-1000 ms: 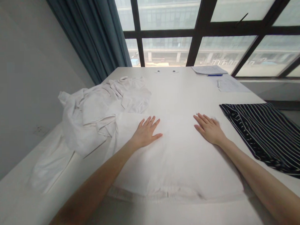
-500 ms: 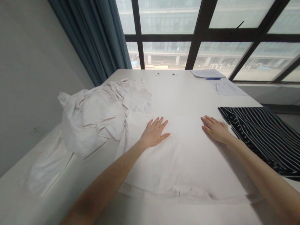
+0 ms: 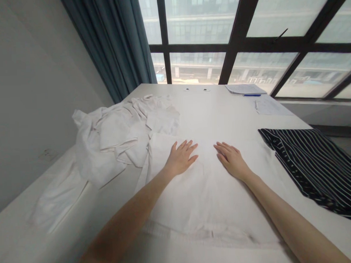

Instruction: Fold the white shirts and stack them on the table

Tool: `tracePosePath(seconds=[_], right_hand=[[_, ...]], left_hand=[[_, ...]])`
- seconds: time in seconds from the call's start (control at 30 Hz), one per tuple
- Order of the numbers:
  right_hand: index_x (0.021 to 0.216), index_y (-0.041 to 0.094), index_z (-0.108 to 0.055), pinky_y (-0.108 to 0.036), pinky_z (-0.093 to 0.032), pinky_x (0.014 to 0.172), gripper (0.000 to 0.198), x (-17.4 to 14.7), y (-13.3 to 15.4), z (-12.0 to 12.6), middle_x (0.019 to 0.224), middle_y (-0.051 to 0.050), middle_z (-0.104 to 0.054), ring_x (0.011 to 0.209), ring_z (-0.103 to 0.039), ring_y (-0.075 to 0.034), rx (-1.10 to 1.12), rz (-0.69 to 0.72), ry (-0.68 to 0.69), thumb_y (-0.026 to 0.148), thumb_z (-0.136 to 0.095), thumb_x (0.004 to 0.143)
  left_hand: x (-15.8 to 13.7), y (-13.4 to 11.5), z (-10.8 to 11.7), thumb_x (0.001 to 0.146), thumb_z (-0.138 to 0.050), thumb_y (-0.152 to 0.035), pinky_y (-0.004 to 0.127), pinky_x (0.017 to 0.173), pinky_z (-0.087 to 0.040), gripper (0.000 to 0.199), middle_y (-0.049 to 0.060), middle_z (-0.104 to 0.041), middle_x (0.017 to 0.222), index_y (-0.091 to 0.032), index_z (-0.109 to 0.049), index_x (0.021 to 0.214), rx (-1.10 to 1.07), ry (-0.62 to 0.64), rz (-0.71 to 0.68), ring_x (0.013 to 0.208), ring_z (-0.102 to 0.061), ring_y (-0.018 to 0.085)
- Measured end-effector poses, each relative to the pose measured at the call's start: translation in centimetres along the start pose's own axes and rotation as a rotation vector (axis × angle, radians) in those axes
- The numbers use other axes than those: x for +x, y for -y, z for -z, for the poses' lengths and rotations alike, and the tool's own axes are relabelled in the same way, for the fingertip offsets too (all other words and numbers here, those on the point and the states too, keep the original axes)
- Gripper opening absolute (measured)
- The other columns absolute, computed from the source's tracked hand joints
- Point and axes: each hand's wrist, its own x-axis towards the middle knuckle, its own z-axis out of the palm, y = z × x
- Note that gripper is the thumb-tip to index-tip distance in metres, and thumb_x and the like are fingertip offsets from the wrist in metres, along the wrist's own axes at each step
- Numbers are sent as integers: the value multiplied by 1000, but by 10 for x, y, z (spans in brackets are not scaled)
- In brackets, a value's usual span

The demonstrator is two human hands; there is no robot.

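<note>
A white garment (image 3: 201, 199) lies spread flat on the white table, with a gathered, elastic-looking band along its near edge. My left hand (image 3: 180, 158) rests palm down on its upper left part, fingers spread. On the upper middle of the same cloth lies my right hand (image 3: 230, 159), flat with its fingers stretched out close together. Neither hand grips anything. What kind of garment it is I cannot tell for sure.
Crumpled white clothes (image 3: 115, 137) are heaped at the left. A black-and-white striped garment (image 3: 317, 165) lies at the right edge. Papers (image 3: 244, 88) and a blue pen (image 3: 251, 95) are at the far right, below the window. A blue curtain (image 3: 115, 45) hangs behind.
My right hand has slid left across the white garment, from near its right edge towards the middle. The left hand has stayed in place on the cloth. The view has shifted slightly.
</note>
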Motion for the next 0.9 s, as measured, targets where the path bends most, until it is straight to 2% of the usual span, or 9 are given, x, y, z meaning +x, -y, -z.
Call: tracePosePath(seconds=[0.13, 0.3, 0.43, 0.57, 0.67, 0.77, 0.9], right_hand=[[139, 27, -51, -53, -30, 111, 46, -2, -13, 2, 149, -5, -48, 141, -37, -25, -22, -8, -3, 38, -30, 99], [144, 30, -45, -57, -30, 110, 50, -6, -39, 10, 153, -5, -41, 141, -35, -28, -170, -180, -12, 46, -28, 99], [144, 25, -45, -57, -33, 109, 52, -7, -47, 13, 153, -8, -42, 141, -36, -28, -237, -262, -40, 45, -27, 100], [140, 20, -50, -57, -35, 107, 50, -7, -38, 13, 149, -13, -47, 137, -41, -30, -304, -284, -108, 41, -30, 99], [135, 16, -54, -59, -32, 108, 46, -6, -27, 13, 147, -16, -48, 134, -44, -32, -321, -259, -166, 33, -33, 98], [133, 16, -54, -55, -33, 109, 45, -4, -14, 11, 148, -17, -47, 136, -43, -30, -214, -154, -174, 33, -34, 97], [139, 18, -50, -50, -33, 111, 48, -4, 5, 7, 152, -12, -42, 141, -37, -26, -16, 78, -32, 38, -37, 97]], left_hand=[[-2, 22, 3, 102, -29, -48, 54, 117, -20, 49, 2, -37, 156, -33, -38, 148, 34, 15, 25, 145, -29, 23], [-5, 58, 11, 101, -29, -48, 56, 116, -20, 52, 8, -34, 157, -26, -41, 147, 139, 11, 154, 146, -27, 27], [-4, 67, 11, 102, -28, -43, 55, 115, -23, 51, 8, -34, 157, -23, -40, 147, 181, -24, 252, 146, -28, 28], [-1, 56, 14, 100, -31, -35, 56, 114, -22, 50, 12, -34, 157, -17, -41, 146, 206, -30, 303, 146, -27, 30], [0, 36, 21, 99, -34, -34, 55, 115, -22, 51, 16, -31, 157, -13, -42, 145, 189, 1, 279, 147, -25, 30], [0, 10, 25, 100, -33, -39, 51, 117, -20, 53, 14, -29, 159, -14, -40, 146, 127, 18, 160, 148, -23, 28], [-6, -19, 18, 99, -34, -49, 47, 118, -20, 60, 11, -24, 160, -15, -37, 148, 30, 60, -38, 149, -18, 26]])
